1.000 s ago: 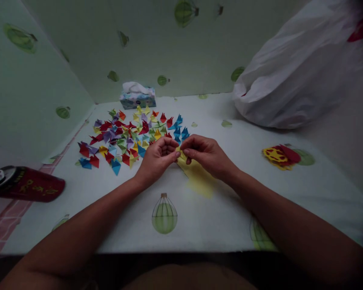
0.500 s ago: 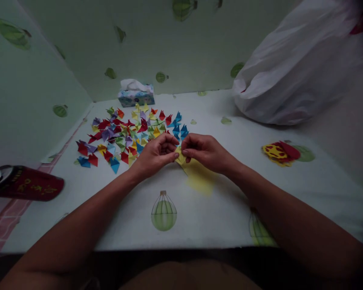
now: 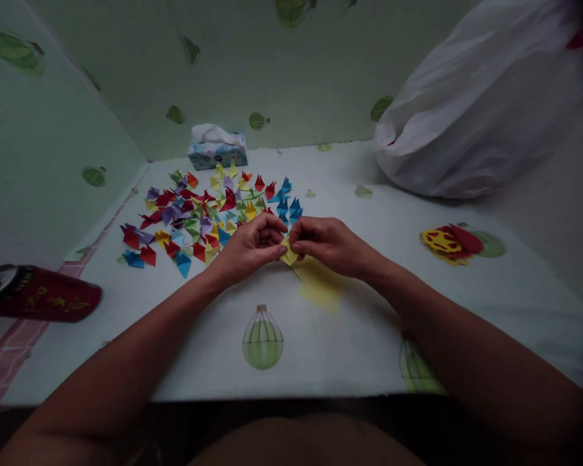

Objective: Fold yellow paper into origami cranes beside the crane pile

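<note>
Between my two hands is a small piece of folded yellow paper (image 3: 289,254), partly hidden by the fingers. My left hand (image 3: 256,243) pinches its left side between thumb and fingers. My right hand (image 3: 328,243) grips the right side, thumb against curled fingers. Below the right hand a flat sheet of yellow paper (image 3: 323,288) lies on the table. Just behind and left of my hands spreads a crowd of folded paper cranes (image 3: 205,224) in red, blue, purple, green, yellow and orange.
A tissue box (image 3: 218,154) stands against the back wall. At the right are a large white plastic bag (image 3: 457,136) and a small pile of red and yellow cut-outs (image 3: 449,244). A dark red can (image 3: 48,294) is at the left edge of the white table (image 3: 199,362).
The folded yellow paper has turned slightly in my fingers and shows more of its face. My hands stay almost in place, and the view has shifted a little.
</note>
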The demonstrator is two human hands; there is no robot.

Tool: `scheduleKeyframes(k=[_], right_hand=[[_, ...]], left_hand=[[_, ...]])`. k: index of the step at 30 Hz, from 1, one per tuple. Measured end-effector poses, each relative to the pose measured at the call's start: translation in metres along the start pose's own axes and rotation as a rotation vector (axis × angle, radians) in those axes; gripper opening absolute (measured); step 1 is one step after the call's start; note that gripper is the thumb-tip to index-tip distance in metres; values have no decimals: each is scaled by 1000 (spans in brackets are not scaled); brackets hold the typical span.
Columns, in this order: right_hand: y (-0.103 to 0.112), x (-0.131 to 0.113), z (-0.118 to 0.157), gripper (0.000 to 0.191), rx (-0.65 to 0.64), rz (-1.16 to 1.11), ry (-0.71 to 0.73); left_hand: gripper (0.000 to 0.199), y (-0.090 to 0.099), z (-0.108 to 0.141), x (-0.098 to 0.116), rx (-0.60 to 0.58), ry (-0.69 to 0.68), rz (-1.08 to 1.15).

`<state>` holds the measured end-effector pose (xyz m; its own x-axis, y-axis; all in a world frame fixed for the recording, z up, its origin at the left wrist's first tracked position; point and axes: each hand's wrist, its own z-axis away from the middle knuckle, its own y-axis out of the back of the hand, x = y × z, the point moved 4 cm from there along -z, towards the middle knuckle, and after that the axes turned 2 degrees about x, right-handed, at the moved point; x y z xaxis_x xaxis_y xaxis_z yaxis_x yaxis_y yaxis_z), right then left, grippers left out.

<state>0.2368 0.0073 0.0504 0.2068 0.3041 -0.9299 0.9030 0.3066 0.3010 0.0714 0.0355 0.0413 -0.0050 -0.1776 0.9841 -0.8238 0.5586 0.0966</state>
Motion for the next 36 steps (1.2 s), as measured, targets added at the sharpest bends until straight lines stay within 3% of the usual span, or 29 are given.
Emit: scheduleKeyframes(k=[6, 21, 29, 36], right_hand=[[-1, -4, 1, 7, 46, 166, 63], [-7, -6, 4, 9, 66, 263, 49], [-6, -1, 2, 7, 73, 35, 15], [-1, 6, 1, 23, 147, -233, -97]], left_hand=[[30, -2, 1, 2, -55, -27, -19], [32, -6, 2, 3, -54, -4, -27], [40, -9, 3, 0, -30, 2, 41], [41, -7, 4, 1, 93, 5, 85]])
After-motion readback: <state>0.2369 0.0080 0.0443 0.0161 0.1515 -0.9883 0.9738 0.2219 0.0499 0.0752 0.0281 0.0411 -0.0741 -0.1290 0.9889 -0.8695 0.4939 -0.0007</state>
